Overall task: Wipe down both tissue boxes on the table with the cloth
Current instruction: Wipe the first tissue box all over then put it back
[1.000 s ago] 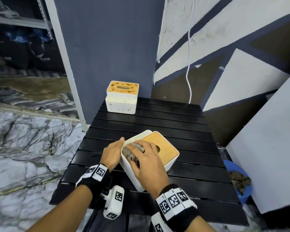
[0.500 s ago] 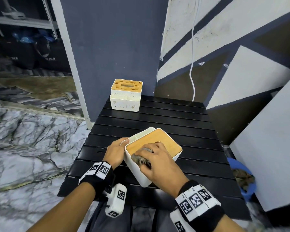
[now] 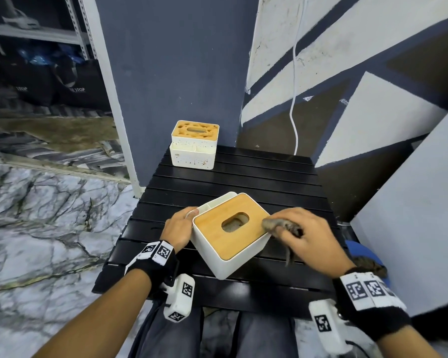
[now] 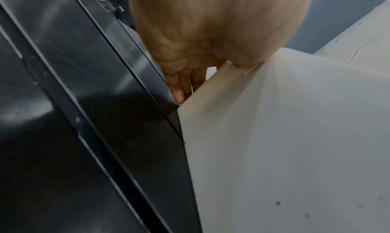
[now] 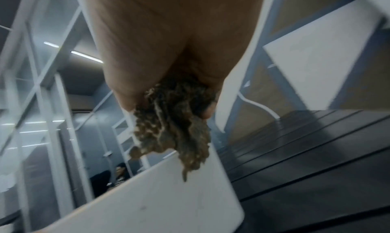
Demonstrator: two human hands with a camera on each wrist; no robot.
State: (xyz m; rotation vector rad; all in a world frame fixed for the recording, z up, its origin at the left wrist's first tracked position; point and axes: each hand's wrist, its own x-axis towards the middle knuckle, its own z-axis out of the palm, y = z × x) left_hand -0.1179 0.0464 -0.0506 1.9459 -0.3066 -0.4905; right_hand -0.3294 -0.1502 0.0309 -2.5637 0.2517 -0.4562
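Black slats make up the worktop (image 3: 243, 182), which stands on a marbled floor (image 3: 36, 228) against a grey and white painted wall (image 3: 321, 47). On the near half sits the near tissue box (image 3: 230, 244), white with a wooden lid, turned at an angle. The left hand (image 3: 177, 228) holds its left side, fingers (image 4: 181, 86) running down the wall and thumb hooked over the rim. The right hand (image 3: 308, 236) is curled tight round a bunched brown cloth (image 3: 279, 224), which touches the lid's right corner. At the far left corner stands the far tissue box (image 3: 194, 144), speckled, well apart. A white cable (image 3: 294, 99) hangs down the wall.
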